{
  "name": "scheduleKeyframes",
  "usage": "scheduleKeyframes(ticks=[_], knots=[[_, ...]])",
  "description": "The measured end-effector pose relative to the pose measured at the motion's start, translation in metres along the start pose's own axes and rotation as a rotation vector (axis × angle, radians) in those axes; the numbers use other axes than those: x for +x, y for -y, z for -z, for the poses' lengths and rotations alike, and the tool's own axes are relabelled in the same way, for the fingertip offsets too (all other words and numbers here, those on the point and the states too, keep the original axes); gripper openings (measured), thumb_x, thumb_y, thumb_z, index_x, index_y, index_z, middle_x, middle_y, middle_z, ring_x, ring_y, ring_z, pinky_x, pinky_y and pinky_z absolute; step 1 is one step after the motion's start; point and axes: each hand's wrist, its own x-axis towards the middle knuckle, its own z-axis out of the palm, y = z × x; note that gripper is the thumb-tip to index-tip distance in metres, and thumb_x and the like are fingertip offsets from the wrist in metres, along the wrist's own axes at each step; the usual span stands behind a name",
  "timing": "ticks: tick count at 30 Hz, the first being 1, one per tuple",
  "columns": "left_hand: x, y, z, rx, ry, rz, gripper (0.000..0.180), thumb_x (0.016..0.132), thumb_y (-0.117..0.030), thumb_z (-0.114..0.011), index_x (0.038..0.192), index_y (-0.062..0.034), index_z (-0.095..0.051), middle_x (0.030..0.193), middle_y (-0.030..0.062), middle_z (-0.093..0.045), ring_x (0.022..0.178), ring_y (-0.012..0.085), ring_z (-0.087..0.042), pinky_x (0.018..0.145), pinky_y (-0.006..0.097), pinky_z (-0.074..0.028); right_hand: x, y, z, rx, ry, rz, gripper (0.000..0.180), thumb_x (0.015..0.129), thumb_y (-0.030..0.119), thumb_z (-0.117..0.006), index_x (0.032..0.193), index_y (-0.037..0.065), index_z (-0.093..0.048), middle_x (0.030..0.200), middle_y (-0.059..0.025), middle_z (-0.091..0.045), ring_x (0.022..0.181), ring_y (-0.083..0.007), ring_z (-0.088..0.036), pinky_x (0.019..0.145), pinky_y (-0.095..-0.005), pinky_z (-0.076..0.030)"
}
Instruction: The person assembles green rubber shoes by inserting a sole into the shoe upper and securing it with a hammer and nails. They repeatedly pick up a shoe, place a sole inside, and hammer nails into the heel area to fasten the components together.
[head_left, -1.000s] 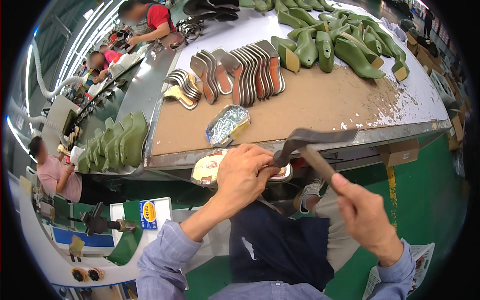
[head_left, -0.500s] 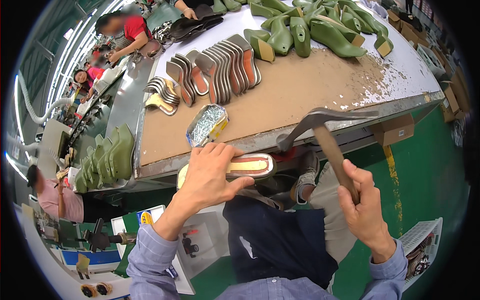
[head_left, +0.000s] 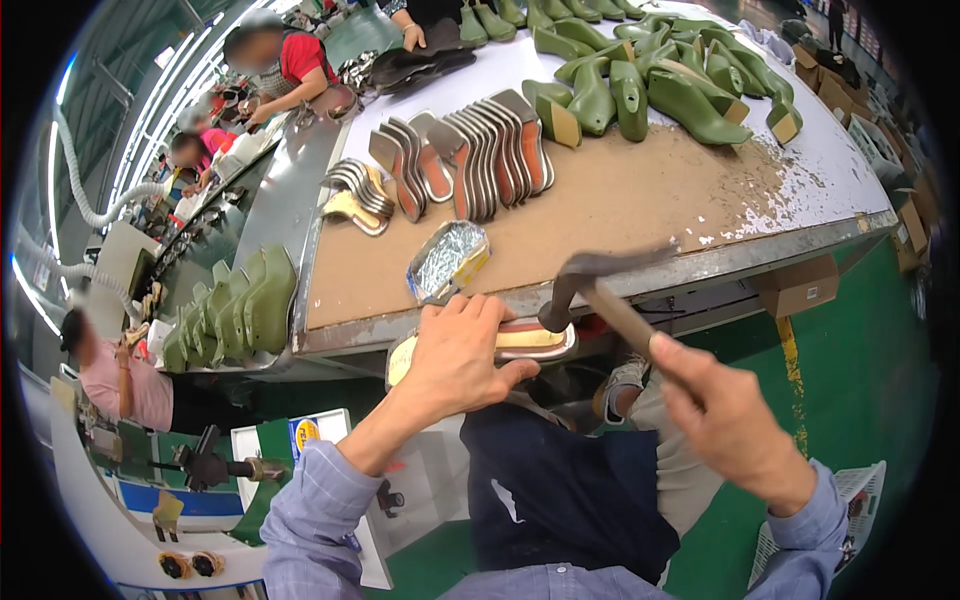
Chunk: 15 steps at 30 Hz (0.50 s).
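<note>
My left hand (head_left: 455, 360) is wrapped over a shoe insole (head_left: 532, 340), cream with a reddish-brown border and pale rim. It lies sole side up just off the table's front edge; what supports it is mostly hidden. In my right hand (head_left: 725, 415) is a hammer (head_left: 618, 318) with a wooden handle and a long, curved dark metal head. The blunt face of that head is at the insole's right end; whether it touches I cannot tell. Just beyond my left fingers stands a small open box (head_left: 450, 260) full of small silvery nails.
On the brown-topped table (head_left: 610, 205) stand rows of insoles (head_left: 490, 155). Behind them green shoe lasts (head_left: 690, 105) lie piled. More lasts (head_left: 240, 310) stand at the left. A white basket (head_left: 865, 490) sits low right. Co-workers sit along the left; another person's hand (head_left: 413, 38) is at the far edge.
The hammer has swung down and left, bringing its head from beside the insole to its right end. My left hand stays on the insole. The whole view has shifted slightly.
</note>
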Motion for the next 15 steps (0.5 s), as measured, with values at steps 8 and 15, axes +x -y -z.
scheduleKeyframes(ticks=[8, 15], knots=[[-0.001, -0.008, 0.005, -0.021, 0.004, 0.016, 0.057, 0.078, -0.045, -0.083, 0.113, -0.0049, -0.063, 0.104, 0.0122, -0.066, 0.104, 0.0329, -0.061, 0.092, 0.045, -0.042, -0.035, -0.011, 0.023, -0.117, -0.473, 0.155, 0.054, 0.105, 0.022, -0.057, 0.154, 0.011, -0.035, 0.076, -0.0079, -0.068, 0.051, -0.0064, -0.049, 0.043, -0.0223, -0.041], [-0.007, 0.0, 0.0, -0.029, 0.008, 0.047, 0.057, 0.077, -0.045, -0.083, 0.112, -0.0047, -0.064, 0.105, 0.0132, -0.067, 0.106, 0.0327, -0.061, 0.093, 0.046, -0.042, 0.002, 0.012, 0.012, -0.234, -0.223, 0.169, 0.05, 0.089, -0.006, -0.068, 0.137, 0.003, -0.058, 0.13, -0.0198, -0.067, 0.121, -0.0321, -0.067, 0.1, -0.0353, -0.055]])
